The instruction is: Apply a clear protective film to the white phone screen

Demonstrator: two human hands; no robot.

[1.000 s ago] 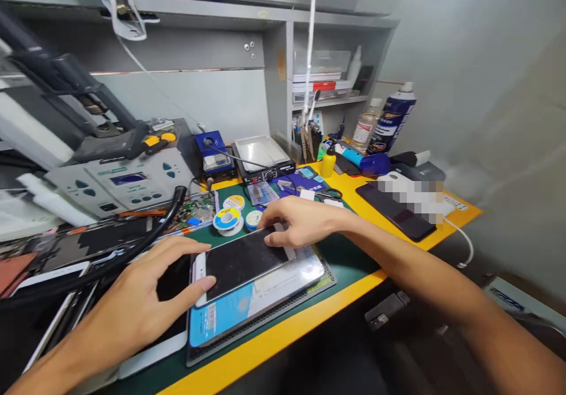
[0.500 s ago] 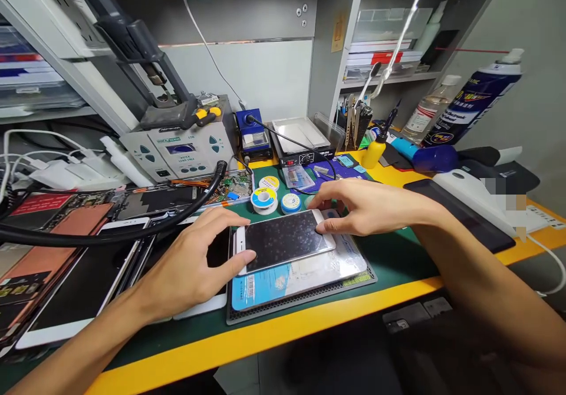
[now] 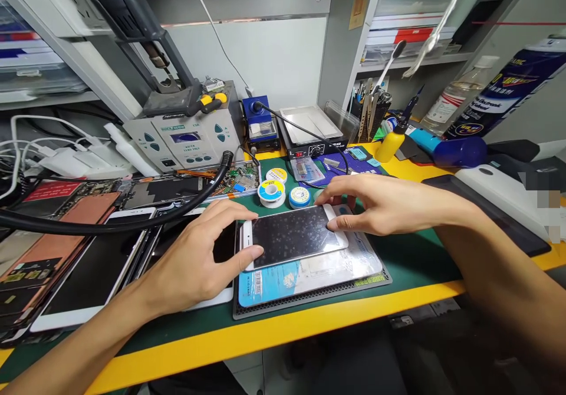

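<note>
A white-framed smartphone (image 3: 292, 237) with a dark, speckled screen lies tilted over a blue-and-white flat packet (image 3: 269, 289). My left hand (image 3: 212, 253) grips its left end, thumb on the front near the lower corner and fingers at the far corner. At the right end, my right hand (image 3: 367, 206) has its thumb on the white border, while the index finger reaches to the far edge; its other fingers are partly hidden. Under the packet is a grey perforated plate (image 3: 316, 295) on the green mat (image 3: 413, 247).
Solder spools (image 3: 272, 193) stand just behind the phone. A black hose (image 3: 110, 228) curves over phones and parts on the left. Behind sit a grey hot-air station (image 3: 186, 138) and a heating plate (image 3: 312, 125). A yellow bottle (image 3: 391, 142) and a tablet (image 3: 486, 212) are on the right.
The view has shifted slightly, so the scene appears further right at the back. Both hands keep the same hold on the smartphone, which shows no clear movement on the packet.
</note>
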